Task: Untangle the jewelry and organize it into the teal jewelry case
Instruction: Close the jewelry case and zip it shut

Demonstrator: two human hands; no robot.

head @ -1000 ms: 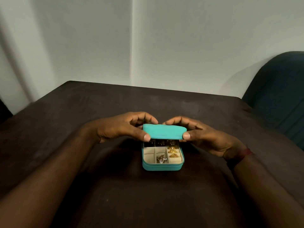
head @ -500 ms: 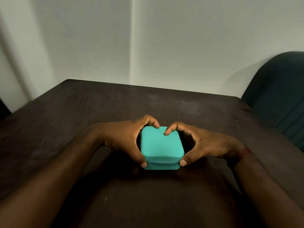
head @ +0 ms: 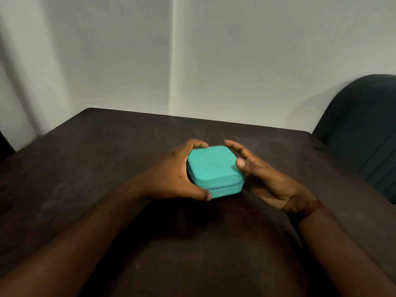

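The teal jewelry case is closed and sits turned at a slight angle on the middle of the dark table. My left hand grips its left side, with the thumb at the front corner and the fingers curled round the back. My right hand is beside the case's right side with its palm turned inward. Its fingers are loosely stretched past the back corner and its thumb lies at the lid's right edge. No jewelry shows; the inside of the case is hidden.
A dark teal upholstered chair stands off the table's right far corner. A pale wall rises just behind the table's far edge. A reddish band circles my right wrist.
The lid went from half open to fully closed. Since then the case has turned slightly, and my right hand has loosened from gripping the right side to lying relaxed beside it.
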